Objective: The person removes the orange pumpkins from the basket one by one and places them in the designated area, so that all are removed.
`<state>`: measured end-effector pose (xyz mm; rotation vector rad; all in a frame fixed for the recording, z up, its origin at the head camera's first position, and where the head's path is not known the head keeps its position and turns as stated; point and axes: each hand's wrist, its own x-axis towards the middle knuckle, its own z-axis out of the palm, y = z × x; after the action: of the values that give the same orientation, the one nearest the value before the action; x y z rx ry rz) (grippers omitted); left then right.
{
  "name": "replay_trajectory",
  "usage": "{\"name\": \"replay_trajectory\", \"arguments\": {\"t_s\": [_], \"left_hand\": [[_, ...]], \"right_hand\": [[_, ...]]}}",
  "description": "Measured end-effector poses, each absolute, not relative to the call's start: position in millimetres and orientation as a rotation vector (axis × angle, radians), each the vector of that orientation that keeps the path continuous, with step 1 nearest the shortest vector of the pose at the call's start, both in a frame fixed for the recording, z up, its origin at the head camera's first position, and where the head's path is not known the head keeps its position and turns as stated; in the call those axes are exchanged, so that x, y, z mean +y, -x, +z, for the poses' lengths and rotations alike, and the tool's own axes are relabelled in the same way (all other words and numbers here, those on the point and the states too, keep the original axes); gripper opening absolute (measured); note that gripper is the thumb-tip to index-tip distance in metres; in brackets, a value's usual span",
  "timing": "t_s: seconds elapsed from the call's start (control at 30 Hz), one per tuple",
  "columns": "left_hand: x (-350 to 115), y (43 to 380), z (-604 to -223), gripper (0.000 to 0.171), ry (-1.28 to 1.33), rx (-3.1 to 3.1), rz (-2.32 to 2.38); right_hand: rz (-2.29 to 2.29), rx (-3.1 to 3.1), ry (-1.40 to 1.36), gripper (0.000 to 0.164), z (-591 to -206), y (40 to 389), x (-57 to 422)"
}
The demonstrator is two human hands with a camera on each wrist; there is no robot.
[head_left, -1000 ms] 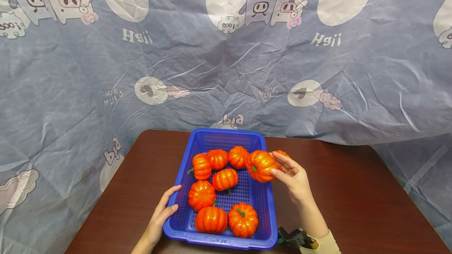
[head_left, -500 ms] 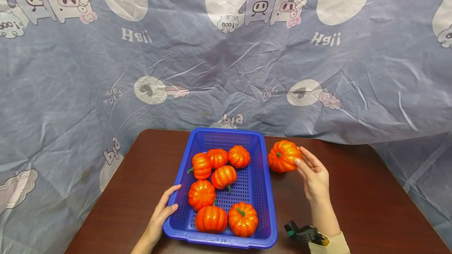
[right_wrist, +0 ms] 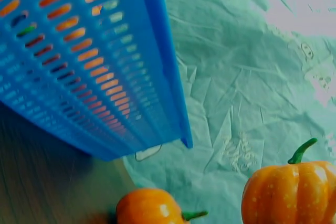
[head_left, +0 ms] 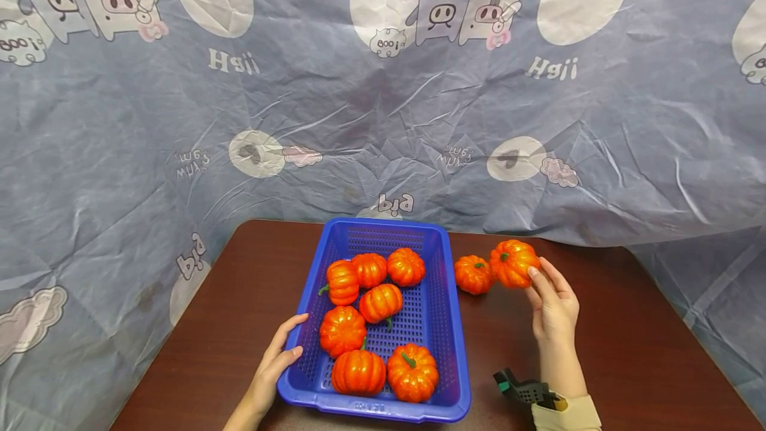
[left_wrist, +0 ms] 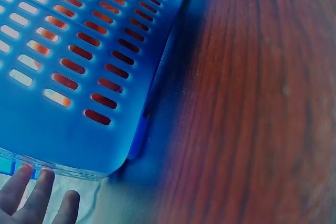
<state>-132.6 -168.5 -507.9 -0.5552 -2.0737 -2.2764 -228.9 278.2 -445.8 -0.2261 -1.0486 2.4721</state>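
A blue perforated plastic basket (head_left: 366,408) holds several small shiny orange pumpkins (head_left: 413,373), some with green stems. My left hand (head_left: 266,368) rests on its left rim, thumb and forefinger straight; in the left wrist view the fingertips (left_wrist: 46,174) are right at the rim. Over the table to the right of the basket, my right hand (head_left: 553,301) pinches a pumpkin (head_left: 513,263) between thumb and fingers. That pumpkin (right_wrist: 291,195) shows at the lower right of the right wrist view, the hand itself out of frame. Another pumpkin (head_left: 473,275) sits on the table close by the basket's right side.
The dark reddish-brown table (head_left: 622,338) extends on both sides of the basket. A grey-blue printed cloth (head_left: 383,118) hangs behind it. A black wrist mount (head_left: 526,390) sticks out beside the right forearm.
My right hand has carried the pumpkin rightward from over the basket's right rim to beyond the pumpkin on the table, now fully visible. My left hand has stayed at the rim.
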Motion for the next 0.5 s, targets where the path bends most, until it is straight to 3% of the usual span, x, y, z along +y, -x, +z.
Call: {"name": "replay_trajectory", "arguments": {"t_s": [0.5], "left_hand": [[-168.1, 133.2, -509.4, 0.048, 0.547, -2.074, -2.277]], "right_hand": [[2.386, -1.095, 0.444, 0.029, -477.1, 238.0, 299.6]]}}
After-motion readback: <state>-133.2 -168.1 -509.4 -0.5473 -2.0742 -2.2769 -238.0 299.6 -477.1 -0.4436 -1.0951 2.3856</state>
